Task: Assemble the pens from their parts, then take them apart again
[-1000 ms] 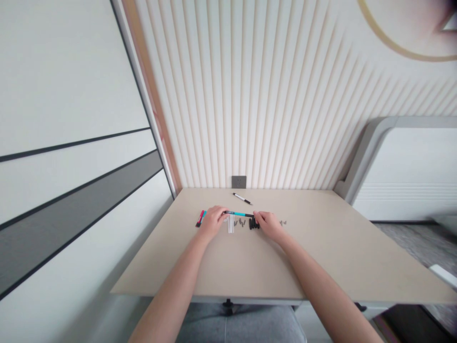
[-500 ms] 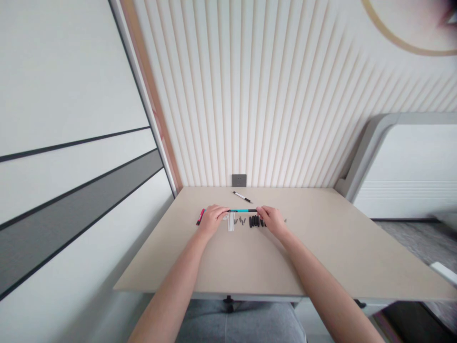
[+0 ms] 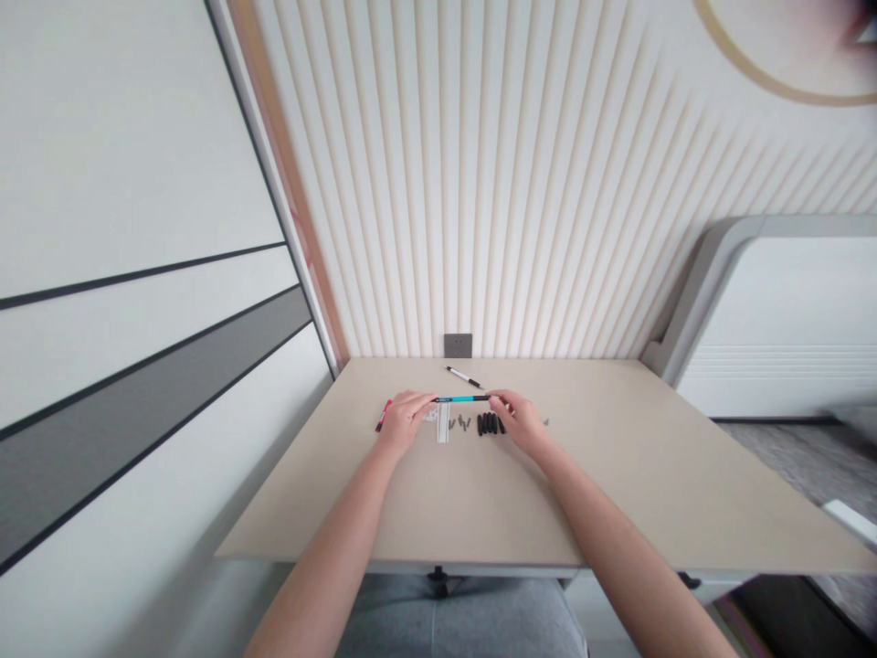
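A teal and black pen [image 3: 460, 398] is stretched level between both hands above the desk. My left hand [image 3: 406, 416] is closed on its left end, and my right hand [image 3: 515, 415] pinches the black right end. Below it lie white thin tubes [image 3: 443, 425] side by side, small dark grey pieces [image 3: 464, 423] and a row of black barrel-like parts [image 3: 487, 423], partly covered by my right hand. Small white pieces [image 3: 430, 415] show beside my left fingers. A pink and black pen-like thing [image 3: 384, 416] is partly hidden behind my left hand.
A white and black pen [image 3: 464, 376] lies farther back on the beige desk [image 3: 644, 475]. A dark wall socket [image 3: 458, 345] sits in the ribbed wall behind. To the left rises a white panel [image 3: 157, 439]; a pale headboard [image 3: 787, 311] stands right.
The teal pen has risen slightly and turned a little in my fingers, with dark marking now showing near its left end. Both hands keep hold of it.
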Demonstrator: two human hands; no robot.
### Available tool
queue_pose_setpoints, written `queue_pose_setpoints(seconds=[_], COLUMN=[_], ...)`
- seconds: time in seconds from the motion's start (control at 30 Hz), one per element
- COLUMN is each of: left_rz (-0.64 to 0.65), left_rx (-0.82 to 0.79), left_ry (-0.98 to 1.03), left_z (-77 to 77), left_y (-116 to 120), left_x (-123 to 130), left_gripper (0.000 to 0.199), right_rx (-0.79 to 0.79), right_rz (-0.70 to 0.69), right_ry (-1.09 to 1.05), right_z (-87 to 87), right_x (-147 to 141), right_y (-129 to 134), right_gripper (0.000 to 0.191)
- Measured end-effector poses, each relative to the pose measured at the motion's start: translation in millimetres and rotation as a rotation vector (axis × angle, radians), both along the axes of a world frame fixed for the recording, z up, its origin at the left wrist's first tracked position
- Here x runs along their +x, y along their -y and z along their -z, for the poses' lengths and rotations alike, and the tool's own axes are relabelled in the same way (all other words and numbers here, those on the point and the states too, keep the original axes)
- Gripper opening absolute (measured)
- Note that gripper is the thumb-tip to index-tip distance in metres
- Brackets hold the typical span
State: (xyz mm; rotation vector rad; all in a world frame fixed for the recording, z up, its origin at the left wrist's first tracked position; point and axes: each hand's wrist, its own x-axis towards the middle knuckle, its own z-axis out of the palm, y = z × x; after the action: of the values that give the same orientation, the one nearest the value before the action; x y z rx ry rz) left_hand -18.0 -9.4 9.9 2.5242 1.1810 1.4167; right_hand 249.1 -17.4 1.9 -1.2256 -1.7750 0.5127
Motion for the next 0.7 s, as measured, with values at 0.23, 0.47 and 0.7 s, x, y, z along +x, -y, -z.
queue_pose_setpoints(seconds=[0.23,0.47,0.7], left_rz=[0.010,0.001,-0.006], left_rx=[-0.010,-0.021,-0.017], left_ry=[0.008,0.008,0.006], left_z=[1.0,0.9,1.0], left_y=[-0.5,0.0,0.1], left_x=[0.4,0.1,0.3], left_gripper=[0.021,0.021,0.022], right_rx=[-0.021,-0.059,-0.054], right_rz=[0.016,-0.023,0.012], right_ry=[-0.026,-0.063,-0.094], right_z=[1.2,0.6,-1.4], right_x=[0.5,-2.4,-2.0], right_y=[-0.9,0.7,-0.2], right_gripper=[0.029,0.038,0.031])
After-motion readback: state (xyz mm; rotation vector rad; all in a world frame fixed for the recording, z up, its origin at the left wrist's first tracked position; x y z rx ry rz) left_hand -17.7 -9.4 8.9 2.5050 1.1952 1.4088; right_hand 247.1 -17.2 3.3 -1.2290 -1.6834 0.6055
